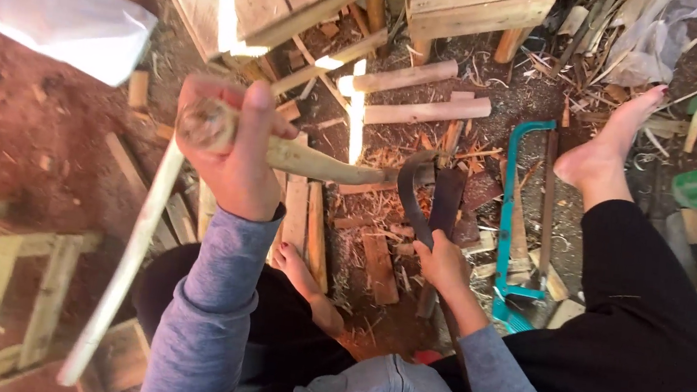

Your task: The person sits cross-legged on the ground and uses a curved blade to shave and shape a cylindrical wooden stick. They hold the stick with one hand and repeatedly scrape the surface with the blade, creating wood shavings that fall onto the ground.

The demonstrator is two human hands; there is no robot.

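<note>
Hands both loaded: left hand (237, 155) is wrapped around the thick knobby end of a pale wooden stick (317, 164) held out level above the dirt floor (39, 141), right hand (443, 260) is closed on the handle of a curved dark blade (411, 195) whose edge meets the stick's far tip. Wood chips (369, 206) litter the floor under the tip, two round pegs (425, 110) lie beyond them near a wooden stool (469, 3), a teal-framed saw (509, 228) lies just beside the right hand, a bare foot (604, 152) past it.
</note>
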